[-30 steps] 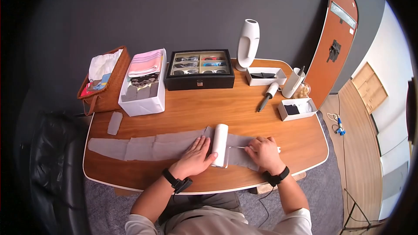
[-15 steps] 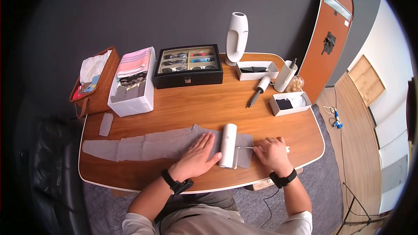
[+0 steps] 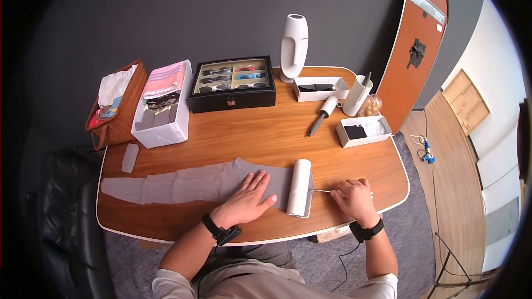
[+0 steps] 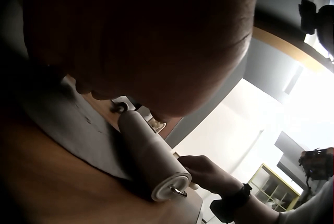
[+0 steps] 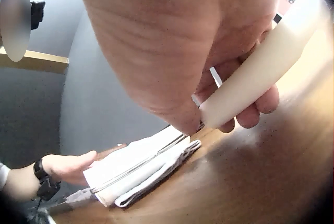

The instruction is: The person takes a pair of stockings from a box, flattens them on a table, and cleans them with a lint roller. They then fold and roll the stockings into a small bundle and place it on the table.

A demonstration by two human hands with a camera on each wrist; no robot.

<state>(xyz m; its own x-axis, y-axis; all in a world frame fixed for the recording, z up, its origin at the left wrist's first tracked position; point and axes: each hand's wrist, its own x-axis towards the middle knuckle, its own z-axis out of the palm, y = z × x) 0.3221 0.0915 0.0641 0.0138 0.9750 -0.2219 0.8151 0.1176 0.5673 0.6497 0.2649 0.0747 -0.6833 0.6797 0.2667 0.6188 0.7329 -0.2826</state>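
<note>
A grey garment (image 3: 183, 184), long and narrow like folded leggings, lies flat along the front of the wooden table. My left hand (image 3: 244, 202) rests palm down on its wider right part, fingers straight. By its handle (image 5: 255, 80), my right hand (image 3: 354, 202) grips a lint roller, the fingers curled round the pale grip in the right wrist view. The white roll (image 3: 299, 188) lies over the garment's right end, a little right of my left thumb. In the left wrist view the roll (image 4: 154, 153) shows end-on, with the wire frame entering its core.
A small grey folded cloth (image 3: 129, 158) lies at the left. Behind stand a wicker basket (image 3: 124, 113), a white cloth-filled box (image 3: 177, 127), a black sunglasses case (image 3: 233, 101) and a white face vase (image 3: 293, 50). Another roller (image 3: 322, 116) and small white boxes (image 3: 364, 141) sit right.
My right hand has drawn the roller rightward along the garment to its right end. My left hand stays flat on the fabric. The whole head view has shifted slightly.
</note>
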